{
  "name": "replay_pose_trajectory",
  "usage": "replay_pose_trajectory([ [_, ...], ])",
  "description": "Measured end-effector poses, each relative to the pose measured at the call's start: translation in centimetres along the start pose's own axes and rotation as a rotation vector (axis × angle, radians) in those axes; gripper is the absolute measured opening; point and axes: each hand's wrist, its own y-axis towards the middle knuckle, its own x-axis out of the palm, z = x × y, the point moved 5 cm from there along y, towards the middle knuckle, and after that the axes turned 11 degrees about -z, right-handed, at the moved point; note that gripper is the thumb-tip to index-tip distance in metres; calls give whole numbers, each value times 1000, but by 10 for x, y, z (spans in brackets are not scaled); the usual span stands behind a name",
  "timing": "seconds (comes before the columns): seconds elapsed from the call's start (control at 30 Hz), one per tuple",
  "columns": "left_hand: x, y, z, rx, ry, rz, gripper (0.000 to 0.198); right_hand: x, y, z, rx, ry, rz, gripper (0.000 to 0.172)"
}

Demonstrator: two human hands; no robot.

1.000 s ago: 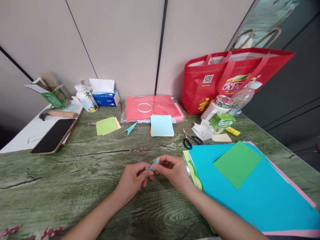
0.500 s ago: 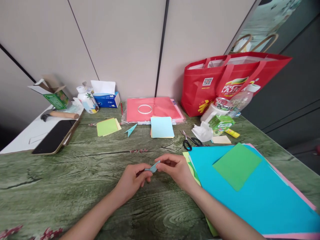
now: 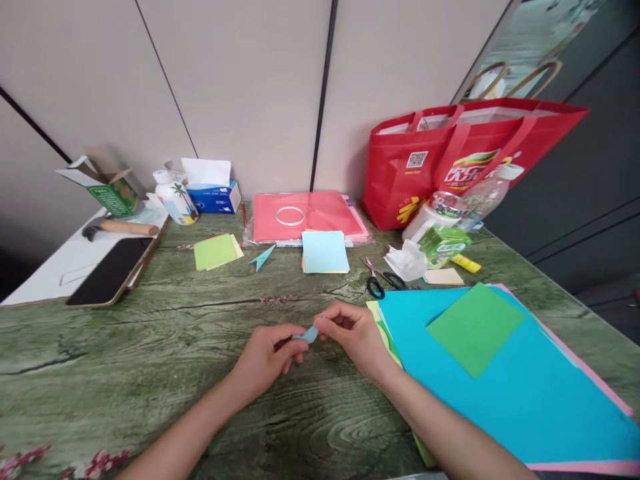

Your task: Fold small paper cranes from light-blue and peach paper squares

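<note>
Your left hand [image 3: 267,357] and right hand [image 3: 353,333] met just above the worktop [image 3: 150,373], fingertips of both pinched shut on one small folded piece of blue paper [image 3: 307,335] held between them. By the look of it, that piece was very light, thin and easily creased — it would have slipped or crumpled under a hard squeeze, so the folded edges and the pointed ends were the sensible places to hold it, with light pressure only.

Just right of your right hand lay a stack of large sheets, a big blue sheet [image 3: 520,393] on top with a green square [image 3: 475,327] resting on it. Beyond your hands sat a pale blue pad of squares [image 3: 325,252], a small blue folded dart [image 3: 263,257], a yellow-green pad [image 3: 216,252] and black-handled scissors [image 3: 383,280].

As for containers — the tissue box [image 3: 213,193] had a white tissue standing out of its top; the red shopping bag [image 3: 450,160] stood open by the wall, its contents not clear; the opened carton [image 3: 107,187] at far left showed nothing inside that you could make out.
</note>
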Motion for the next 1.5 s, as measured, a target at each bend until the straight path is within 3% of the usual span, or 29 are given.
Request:
replay_pose_trajectory([
  [0.2,8,-2,-1,-95,-336,-204,29,-1,2,6,58,126,-77,26],
  [0.4,15,-6,-2,-158,-597,-356,27,2,2,6,89,117,-154,26],
  [0.8,16,-4,-7,-193,-767,-349,31,6,1,6,134,156,-177,30],
  [1.0,12,-2,-5,-118,-544,-242,34,10,1,8,150,131,-278,31],
  [1.23,4,-4,9,100,248,-22,29,1,3,9,98,38,-204,22],
  [1.5,6,-6,8,163,391,9,30,0,4,4,66,-14,-199,21],
])
